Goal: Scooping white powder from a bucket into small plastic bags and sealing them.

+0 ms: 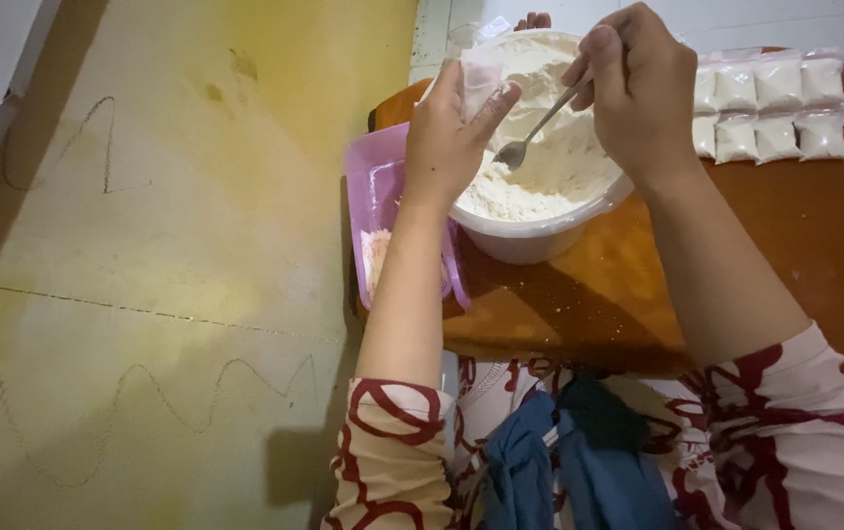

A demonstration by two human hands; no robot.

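A white plastic bowl (530, 236) full of pale flour sits on a low orange-brown wooden table (785, 226). My left hand (446, 137) pinches a small clear plastic bag (481, 83) over the bowl's near-left rim. My right hand (638, 88) grips a metal spoon (532, 135) by its handle. The spoon's bowl hangs just above the flour.
A pink plastic container (371, 211) with some powder in it stands left of the bowl at the table's edge. Several small filled bags of flour (770, 108) lie in two rows at the table's far right. A yellow wall (147, 245) with scribbled lines fills the left.
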